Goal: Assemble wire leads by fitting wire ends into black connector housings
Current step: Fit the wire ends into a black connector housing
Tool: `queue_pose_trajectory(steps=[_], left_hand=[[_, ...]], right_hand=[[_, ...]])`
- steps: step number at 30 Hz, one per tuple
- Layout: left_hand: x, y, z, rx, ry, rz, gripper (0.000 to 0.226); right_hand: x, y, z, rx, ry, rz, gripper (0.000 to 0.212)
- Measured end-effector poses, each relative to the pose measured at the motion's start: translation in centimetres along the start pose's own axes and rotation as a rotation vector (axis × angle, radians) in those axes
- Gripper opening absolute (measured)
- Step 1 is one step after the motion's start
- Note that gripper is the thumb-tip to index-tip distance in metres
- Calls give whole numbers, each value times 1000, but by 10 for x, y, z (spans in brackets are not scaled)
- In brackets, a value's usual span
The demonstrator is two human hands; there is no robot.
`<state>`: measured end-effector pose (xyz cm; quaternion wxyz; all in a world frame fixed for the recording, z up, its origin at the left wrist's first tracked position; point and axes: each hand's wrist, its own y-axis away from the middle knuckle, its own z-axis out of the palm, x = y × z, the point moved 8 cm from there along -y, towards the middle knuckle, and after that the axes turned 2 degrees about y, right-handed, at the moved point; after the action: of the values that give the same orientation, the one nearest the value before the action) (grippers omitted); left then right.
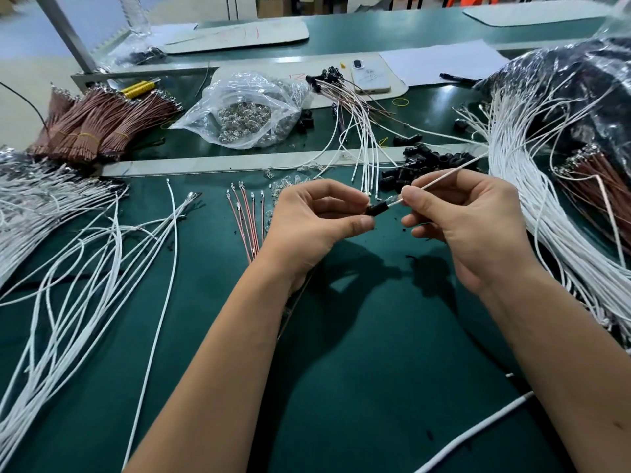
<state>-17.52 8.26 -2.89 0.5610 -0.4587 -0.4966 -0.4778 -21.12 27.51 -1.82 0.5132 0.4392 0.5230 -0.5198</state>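
We are at the insertion step, and it goes best when we keep both pieces low over the green surface (341,353), near its far edge, and work left to right along one straight line. Our left hand (307,223) pinches the black housing (378,209) between thumb and forefinger, fingers clamped on its left end so the open mouth faces right; we should hold it steady and not let it roll. Our right hand (467,227) pinches the white wire (444,177) close behind its metal tip, fingers closed on it, with the rest of the wire running up and to the right toward the big white bundle (546,206). We judge that gripping this close to the tip keeps the thin lead from buckling, and that a push straight along the housing's axis, not at a slant, will seat the terminal. The tip appears to sit at or just inside the mouth; how deep we cannot tell. The housing is a short, dark, matte cylinder-like piece, partly hidden by the thumb; the wire is slim, white, slightly stiff, ending in a small bright crimp.
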Motion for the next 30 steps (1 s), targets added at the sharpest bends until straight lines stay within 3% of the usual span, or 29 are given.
queue_pose_trajectory(steps=[12, 27, 30], left_hand=[[8, 0, 2, -10, -27, 100, 18], [10, -1, 3, 20, 15, 132, 16], [11, 0, 3, 28, 9, 133, 15]], right_hand=[[6, -1, 1, -25, -131, 148, 22], [5, 4, 11, -47, -213, 148, 18], [3, 2, 10, -33, -147, 139, 35]])
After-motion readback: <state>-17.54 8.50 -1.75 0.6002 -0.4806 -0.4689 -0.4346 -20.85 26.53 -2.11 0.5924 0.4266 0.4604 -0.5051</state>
